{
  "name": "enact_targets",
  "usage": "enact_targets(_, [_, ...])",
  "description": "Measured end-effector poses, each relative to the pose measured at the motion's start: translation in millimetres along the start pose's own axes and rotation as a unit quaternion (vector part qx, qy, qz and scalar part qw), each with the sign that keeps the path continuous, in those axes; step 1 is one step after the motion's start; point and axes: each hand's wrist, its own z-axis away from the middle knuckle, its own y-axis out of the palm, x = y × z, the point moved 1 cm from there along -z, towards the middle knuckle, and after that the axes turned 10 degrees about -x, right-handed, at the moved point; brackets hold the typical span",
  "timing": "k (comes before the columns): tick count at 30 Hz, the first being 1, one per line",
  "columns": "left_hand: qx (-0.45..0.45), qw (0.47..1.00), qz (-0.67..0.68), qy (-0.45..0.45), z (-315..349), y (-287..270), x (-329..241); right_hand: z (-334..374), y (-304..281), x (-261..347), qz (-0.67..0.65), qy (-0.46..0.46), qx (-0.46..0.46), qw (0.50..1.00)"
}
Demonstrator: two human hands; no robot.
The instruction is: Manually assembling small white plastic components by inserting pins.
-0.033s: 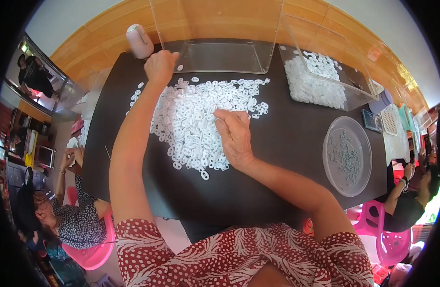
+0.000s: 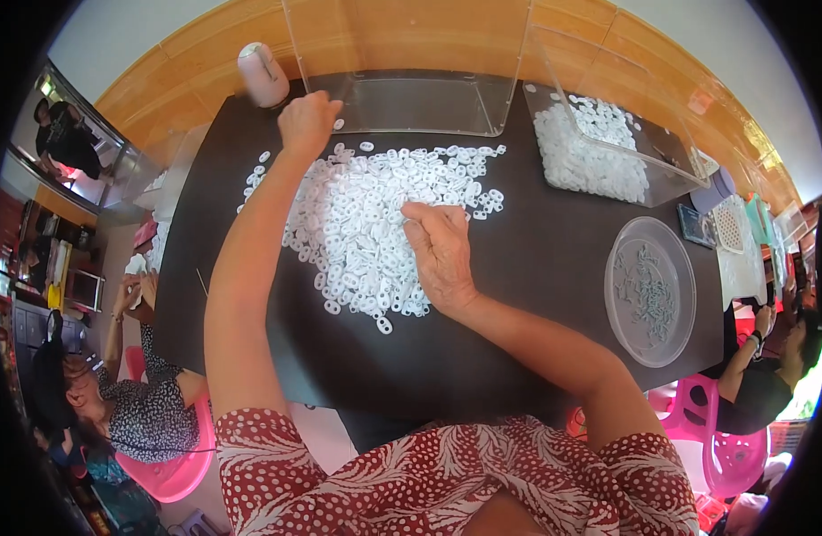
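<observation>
A wide heap of small white oval plastic pieces with two holes each (image 2: 366, 205) covers the middle of the dark table. My left hand (image 2: 309, 125) reaches past the heap's far left side, close to the near left corner of a clear plastic box (image 2: 411, 103). Its fingers are curled closed, and whatever they hold is hidden. Over the right part of the heap is my right hand (image 2: 442, 255), fingers bent and pressed together. I cannot make out anything between them. One loose white piece lies just beside my left fingertips.
A second clear bin (image 2: 599, 156) with white pieces stands at the far right. Nearer is a round clear tray (image 2: 612, 313) holding small grey bits. A pink bottle-like object (image 2: 264, 76) stands at the far left. Co-workers sit on pink chairs (image 2: 183, 469) at both sides.
My left hand has shifted slightly to the right beside the clear box. The right hand stays over the heap, its fingers still bent.
</observation>
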Motion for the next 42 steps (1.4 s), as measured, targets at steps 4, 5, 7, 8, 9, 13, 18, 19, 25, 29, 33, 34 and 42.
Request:
enact_targets(4, [-0.027,0.981,0.118,0.154,9.9,16.5,0.9,3.1,3.2,2.9,-0.008,0.008,-0.006,1.0])
enact_targets(5, [-0.027,0.98,0.12,0.155,10.6,17.7,1.4,3.2,2.6,3.3,-0.006,0.008,-0.007,1.0])
enact_targets(7, [0.049,0.986,0.059,0.15,12.7,20.0,4.4,3.6,2.2,4.9,0.005,0.025,0.008,1.0])
enact_targets(8, [0.051,0.985,0.06,0.151,13.7,17.1,1.0,3.6,1.2,4.6,0.006,0.026,0.007,1.0])
enact_targets(9, [0.073,0.983,0.1,0.134,15.2,14.0,-1.3,3.1,0.4,4.2,0.008,0.024,0.007,1.0])
enact_targets(13, [0.143,0.96,0.234,0.06,20.3,-3.5,-10.6,0.8,-0.5,0.0,0.01,-0.004,-0.015,1.0])
enact_targets(18, [0.103,0.963,0.205,0.139,30.3,1.2,-15.2,1.8,-0.6,5.1,0.024,0.0,-0.002,1.0])
enact_targets(19, [0.094,0.96,0.184,0.19,31.7,2.2,-17.9,2.7,1.3,5.0,0.022,-0.005,-0.009,1.0])
enact_targets(25, [0.146,0.955,0.235,0.109,36.6,-0.5,-33.9,3.3,1.0,5.7,0.019,-0.014,-0.044,0.999])
enact_targets(29, [0.1,0.939,0.292,0.153,47.4,-24.8,-67.1,2.8,-1.0,4.2,0.014,-0.025,-0.061,0.998])
enact_targets(33, [0.003,0.924,0.354,0.146,77.7,-63.8,-85.0,2.0,-2.4,7.8,0.007,-0.047,-0.087,0.995])
enact_targets(34, [0.001,0.936,0.327,0.13,89.8,-80.4,-86.8,3.7,-2.8,6.0,0.003,-0.042,-0.094,0.995])
enact_targets(42, [-0.099,0.961,0.259,0.011,218.3,-176.6,-69.7,-49.3,-31.4,-42.2,0.085,-0.018,-0.183,0.979])
